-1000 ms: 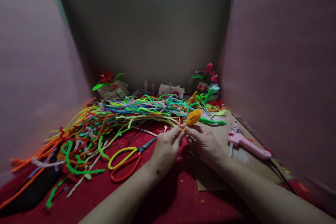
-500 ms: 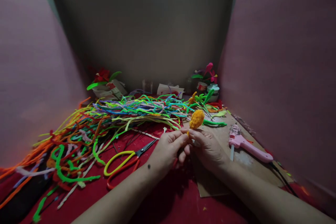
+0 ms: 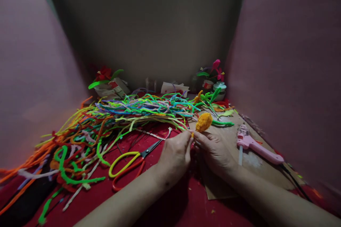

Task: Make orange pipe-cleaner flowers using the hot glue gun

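An orange pipe-cleaner bud (image 3: pixel 204 122) stands up between my two hands, tilted to the right. My left hand (image 3: pixel 177 152) pinches the thin lower end of the bud, its fingers curled over and its back toward me. Close against it, my right hand (image 3: pixel 214 150) grips the base of the bud between thumb and fingers. The fingertips of both hands meet there and partly hide the lower end. Scissors (image 3: pixel 143 153) with one yellow and one red handle lie just left of my left hand, their tips near my wrist.
A pile of coloured pipe cleaners (image 3: pixel 144 108) spreads across the back and left. On the right, a pink glue gun (image 3: pixel 255 147) with a cord rests on a brown board (image 3: pixel 221 189). Pipe-cleaner flowers (image 3: pixel 217 67) and small jars (image 3: pixel 220 87) stand at the back, before the walls.
My left hand has rolled over, so its back now faces up and its fingers curl tighter at the bud's lower end. The bud leans further right. The view has shifted slightly.
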Demonstrator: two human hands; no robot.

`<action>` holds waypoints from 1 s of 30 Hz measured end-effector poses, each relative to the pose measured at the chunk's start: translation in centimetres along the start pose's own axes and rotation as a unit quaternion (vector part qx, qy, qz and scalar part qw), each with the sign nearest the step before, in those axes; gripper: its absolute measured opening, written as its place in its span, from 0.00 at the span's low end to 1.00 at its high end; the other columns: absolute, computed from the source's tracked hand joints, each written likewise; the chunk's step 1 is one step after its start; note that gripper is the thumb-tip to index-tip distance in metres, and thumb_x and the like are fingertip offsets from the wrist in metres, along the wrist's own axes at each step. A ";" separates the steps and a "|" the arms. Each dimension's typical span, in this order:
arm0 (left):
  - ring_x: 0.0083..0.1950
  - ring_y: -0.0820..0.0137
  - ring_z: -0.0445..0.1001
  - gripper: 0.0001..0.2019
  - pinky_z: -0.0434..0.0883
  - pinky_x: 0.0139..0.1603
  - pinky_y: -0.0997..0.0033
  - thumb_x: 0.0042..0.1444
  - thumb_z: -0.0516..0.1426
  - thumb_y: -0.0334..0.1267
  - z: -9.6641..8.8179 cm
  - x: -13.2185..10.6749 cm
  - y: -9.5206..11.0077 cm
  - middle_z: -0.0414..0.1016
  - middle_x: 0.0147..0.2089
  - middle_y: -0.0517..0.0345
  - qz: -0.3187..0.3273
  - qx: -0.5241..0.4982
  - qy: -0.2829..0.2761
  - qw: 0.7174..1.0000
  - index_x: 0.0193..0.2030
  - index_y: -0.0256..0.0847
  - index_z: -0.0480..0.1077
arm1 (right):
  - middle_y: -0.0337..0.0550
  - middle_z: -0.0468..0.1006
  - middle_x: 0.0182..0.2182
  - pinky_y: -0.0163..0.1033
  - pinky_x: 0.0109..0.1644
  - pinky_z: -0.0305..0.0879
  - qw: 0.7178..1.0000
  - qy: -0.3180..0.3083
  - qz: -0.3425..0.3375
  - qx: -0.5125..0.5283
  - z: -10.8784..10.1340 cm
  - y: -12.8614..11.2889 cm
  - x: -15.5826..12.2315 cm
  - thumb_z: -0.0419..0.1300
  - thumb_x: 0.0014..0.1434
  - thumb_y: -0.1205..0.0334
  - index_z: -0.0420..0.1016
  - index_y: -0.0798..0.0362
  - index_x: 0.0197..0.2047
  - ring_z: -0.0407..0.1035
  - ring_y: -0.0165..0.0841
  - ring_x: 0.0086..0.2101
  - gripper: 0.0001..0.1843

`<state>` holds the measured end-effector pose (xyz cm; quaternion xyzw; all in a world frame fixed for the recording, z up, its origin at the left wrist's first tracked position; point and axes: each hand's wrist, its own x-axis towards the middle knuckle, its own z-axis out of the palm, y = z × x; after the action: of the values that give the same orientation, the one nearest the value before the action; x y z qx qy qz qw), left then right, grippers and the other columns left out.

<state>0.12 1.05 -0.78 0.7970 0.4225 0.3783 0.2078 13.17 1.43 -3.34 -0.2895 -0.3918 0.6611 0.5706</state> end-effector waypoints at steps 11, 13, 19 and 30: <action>0.12 0.84 0.48 0.12 0.48 0.13 0.81 0.54 0.53 0.42 -1.2 0.4 0.7 0.57 0.16 0.69 -0.261 -0.410 -0.073 0.871 0.24 0.38 0.61 | 0.40 0.75 0.28 0.35 0.37 0.60 0.999 -0.047 -0.003 -0.012 -0.1 -0.4 -0.1 0.61 0.52 0.62 0.78 0.53 0.35 0.65 0.29 0.30 0.07; 0.12 0.85 0.47 0.11 0.48 0.11 0.83 0.53 0.55 0.42 -1.3 0.3 0.7 0.58 0.17 0.69 -0.284 -0.477 -0.092 0.826 0.27 0.38 0.63 | 0.39 0.75 0.27 0.34 0.37 0.61 0.999 -0.046 0.005 -0.007 0.0 -0.4 -0.1 0.61 0.52 0.63 0.78 0.53 0.34 0.65 0.28 0.29 0.06; 0.12 0.86 0.40 0.09 0.51 0.08 0.85 0.53 0.56 0.40 -0.9 -0.1 -0.5 0.55 0.18 0.70 -0.292 -0.639 -0.149 0.696 0.30 0.36 0.65 | 0.39 0.75 0.24 0.34 0.34 0.63 0.995 -0.057 0.071 0.042 0.4 -0.6 -0.2 0.63 0.49 0.60 0.77 0.55 0.36 0.66 0.26 0.24 0.10; 0.10 0.83 0.56 0.15 0.58 0.09 0.83 0.55 0.53 0.45 -0.5 0.1 -0.4 0.64 0.16 0.64 -0.254 -0.514 -0.133 0.808 0.26 0.34 0.66 | 0.37 0.72 0.16 0.34 0.22 0.62 0.992 -0.088 0.069 0.063 0.8 -0.5 -0.3 0.59 0.54 0.60 0.73 0.57 0.41 0.66 0.28 0.15 0.12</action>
<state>-0.44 1.31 -0.66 0.4805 0.3216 0.3639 0.7302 12.85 1.02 -2.48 -0.2199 -0.3774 0.7451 0.5040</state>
